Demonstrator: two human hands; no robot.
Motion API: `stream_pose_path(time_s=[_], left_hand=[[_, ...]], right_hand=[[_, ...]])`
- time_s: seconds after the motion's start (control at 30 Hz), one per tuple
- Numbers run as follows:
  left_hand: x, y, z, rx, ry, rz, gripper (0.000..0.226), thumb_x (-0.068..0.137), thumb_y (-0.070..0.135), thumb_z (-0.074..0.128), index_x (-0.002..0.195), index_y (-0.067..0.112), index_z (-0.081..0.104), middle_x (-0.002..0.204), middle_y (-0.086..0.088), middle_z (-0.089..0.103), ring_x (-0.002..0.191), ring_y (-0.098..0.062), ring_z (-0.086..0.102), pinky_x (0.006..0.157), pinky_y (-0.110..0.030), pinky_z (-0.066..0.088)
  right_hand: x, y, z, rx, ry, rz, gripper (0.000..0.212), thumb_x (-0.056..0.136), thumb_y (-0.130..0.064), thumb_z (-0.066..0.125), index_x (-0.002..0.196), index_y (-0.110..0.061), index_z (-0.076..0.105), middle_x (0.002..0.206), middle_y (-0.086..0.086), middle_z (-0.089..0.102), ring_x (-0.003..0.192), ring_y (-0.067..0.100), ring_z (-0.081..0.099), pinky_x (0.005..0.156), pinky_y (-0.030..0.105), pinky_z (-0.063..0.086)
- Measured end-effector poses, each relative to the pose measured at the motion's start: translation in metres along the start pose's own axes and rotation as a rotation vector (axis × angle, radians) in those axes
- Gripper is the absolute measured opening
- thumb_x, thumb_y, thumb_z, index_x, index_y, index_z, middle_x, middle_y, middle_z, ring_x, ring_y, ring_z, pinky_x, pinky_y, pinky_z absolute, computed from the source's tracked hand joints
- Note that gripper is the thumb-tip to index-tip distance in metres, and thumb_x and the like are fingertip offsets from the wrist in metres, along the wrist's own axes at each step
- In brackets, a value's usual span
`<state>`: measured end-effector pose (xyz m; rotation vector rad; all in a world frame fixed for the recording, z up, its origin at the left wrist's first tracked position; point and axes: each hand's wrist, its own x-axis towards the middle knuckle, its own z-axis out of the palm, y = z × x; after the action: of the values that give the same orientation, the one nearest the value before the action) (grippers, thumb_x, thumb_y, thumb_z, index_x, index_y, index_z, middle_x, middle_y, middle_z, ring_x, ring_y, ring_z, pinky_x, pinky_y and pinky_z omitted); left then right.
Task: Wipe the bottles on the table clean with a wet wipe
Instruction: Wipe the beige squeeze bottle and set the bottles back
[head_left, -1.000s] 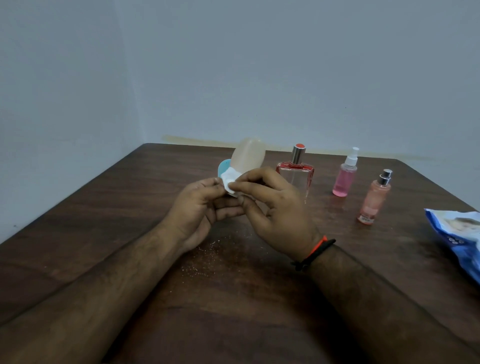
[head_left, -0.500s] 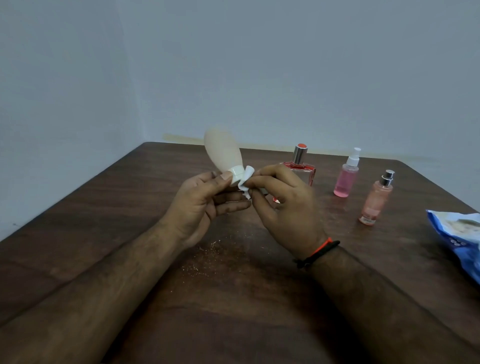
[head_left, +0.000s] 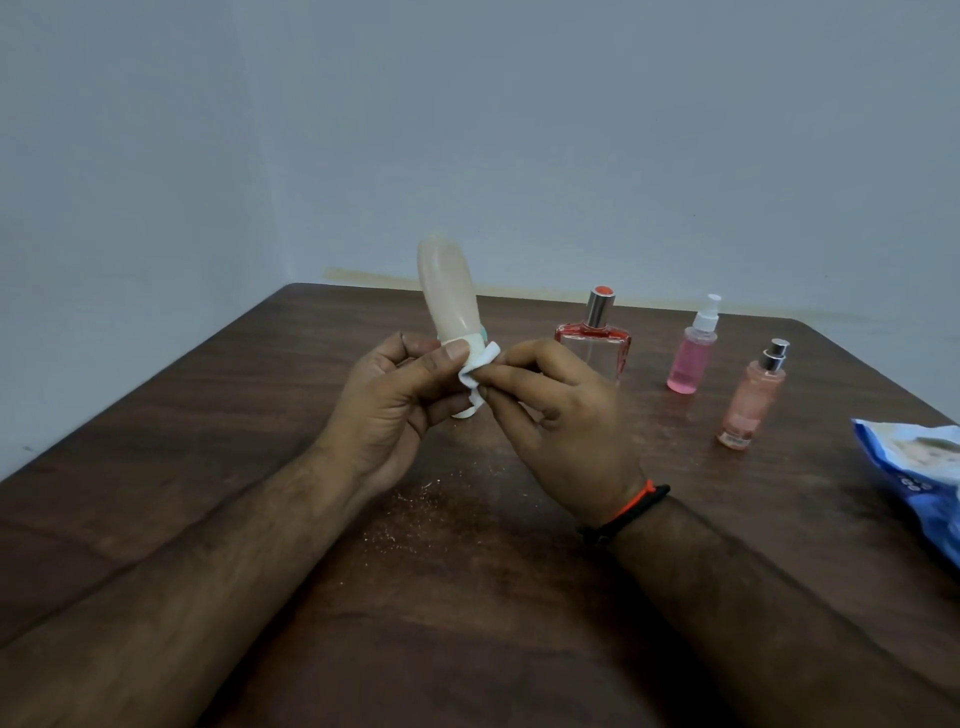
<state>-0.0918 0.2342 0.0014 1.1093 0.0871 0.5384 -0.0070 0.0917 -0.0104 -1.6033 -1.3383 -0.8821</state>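
Above the middle of the worktop (head_left: 260, 441), the left hand (head_left: 395, 410) grips a cream bottle (head_left: 448, 291) by its lower end, with the white cap pointing down and the body standing almost upright, a little tilted to the left. The right hand (head_left: 556, 415) pinches a small white wet wipe (head_left: 480, 366) between thumb and fingers and presses it against the cap area of the bottle.

To do this step well, the person should probably keep a firm hold with the left hand and turn the bottle slowly, so the wipe passes around the whole cap and then along the body. A folded wipe gives a cleaner edge for the narrow places.

Three other bottles stand near the far right of the worktop: a square red bottle (head_left: 595, 338), a pink spray bottle (head_left: 693, 358) and a peach spray bottle (head_left: 750, 405). A blue wipes pack (head_left: 914, 467) lies at the right edge. The dark wood has some fine crumbs (head_left: 415, 509) on it. Behind it the walls are plain grey.
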Motion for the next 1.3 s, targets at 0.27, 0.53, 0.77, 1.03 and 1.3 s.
stream_pose_path(time_s=[0.27, 0.53, 0.77, 1.03, 1.3], left_hand=[[-0.002, -0.002, 0.003, -0.07, -0.064, -0.075, 0.018, 0.077, 0.016, 0.069, 0.088, 0.008, 0.056, 0.09, -0.011, 0.074, 0.082, -0.019, 0.072, 0.073, -0.031, 0.061], [-0.001, 0.002, 0.002, -0.067, -0.04, -0.049, 0.017, 0.076, 0.012, 0.068, 0.08, 0.011, 0.052, 0.102, -0.018, 0.073, 0.085, -0.025, 0.074, 0.068, -0.035, 0.061], [-0.003, -0.002, 0.001, 0.089, -0.079, -0.023, 0.025, 0.073, 0.002, 0.071, 0.093, 0.005, 0.056, 0.097, -0.02, 0.074, 0.09, -0.033, 0.073, 0.086, -0.05, 0.058], [0.0, -0.004, -0.002, 0.105, -0.108, -0.041, 0.022, 0.078, 0.003, 0.067, 0.097, 0.001, 0.057, 0.09, -0.018, 0.072, 0.083, -0.026, 0.073, 0.082, -0.047, 0.061], [0.0, -0.003, -0.005, 0.111, -0.318, -0.167, 0.036, 0.092, 0.003, 0.056, 0.126, -0.006, 0.045, 0.112, -0.032, 0.066, 0.093, -0.037, 0.071, 0.084, -0.045, 0.058]], right_hand=[[-0.004, -0.006, 0.011, -0.061, -0.041, -0.059, 0.019, 0.087, -0.003, 0.069, 0.105, -0.004, 0.075, 0.089, 0.009, 0.066, 0.082, 0.021, 0.063, 0.074, 0.033, 0.054], [-0.001, 0.002, 0.008, -0.118, 0.078, 0.077, 0.011, 0.083, -0.003, 0.075, 0.093, -0.006, 0.077, 0.085, 0.005, 0.067, 0.077, 0.015, 0.063, 0.071, 0.021, 0.052], [0.004, 0.008, -0.008, 0.006, 0.135, 0.168, 0.01, 0.085, -0.003, 0.072, 0.094, -0.008, 0.076, 0.091, 0.003, 0.07, 0.083, 0.01, 0.064, 0.073, 0.021, 0.053], [0.003, 0.004, -0.007, 0.102, 0.085, 0.11, 0.013, 0.085, -0.002, 0.073, 0.098, -0.005, 0.076, 0.094, 0.005, 0.069, 0.088, 0.011, 0.065, 0.079, 0.016, 0.051], [0.003, 0.016, -0.008, 0.141, 0.192, 0.282, 0.016, 0.089, -0.004, 0.068, 0.104, -0.009, 0.073, 0.098, 0.002, 0.067, 0.091, 0.007, 0.062, 0.075, 0.02, 0.052]])
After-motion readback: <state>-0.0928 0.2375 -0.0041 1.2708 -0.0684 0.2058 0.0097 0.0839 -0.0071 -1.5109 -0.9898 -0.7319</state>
